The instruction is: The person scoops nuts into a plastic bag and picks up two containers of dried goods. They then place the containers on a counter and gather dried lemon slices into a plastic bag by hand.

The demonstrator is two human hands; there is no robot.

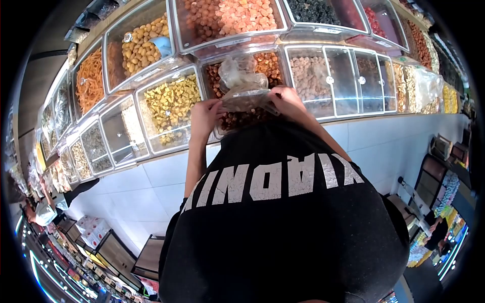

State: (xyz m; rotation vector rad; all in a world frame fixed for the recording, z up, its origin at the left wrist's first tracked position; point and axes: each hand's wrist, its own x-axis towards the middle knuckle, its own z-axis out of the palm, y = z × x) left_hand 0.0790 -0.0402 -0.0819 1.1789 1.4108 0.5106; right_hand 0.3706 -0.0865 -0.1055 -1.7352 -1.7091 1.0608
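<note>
Rows of clear bins [348, 106] are set out along the shop counter, with pale tiles [384, 139] seen below them and other people [438, 235] shown, small, toward the edges; by the left hand [204, 115], one edge of a clear plastic bag [246, 101] is pinched between thumb and fingers; by the right hand [286, 102], the opposite edge is gripped; the bag is held stretched between the two, above a bin of glossy brown pieces [269, 65]; just beyond it, crumpled pale plastic [237, 68] is seen, though whether it is joined to the bag cannot be told; to the left, yellow pieces [174, 98] are held in the neighbouring bin; to the right, pinkish-brown pieces [308, 73] are covered by a clear lid.
</note>
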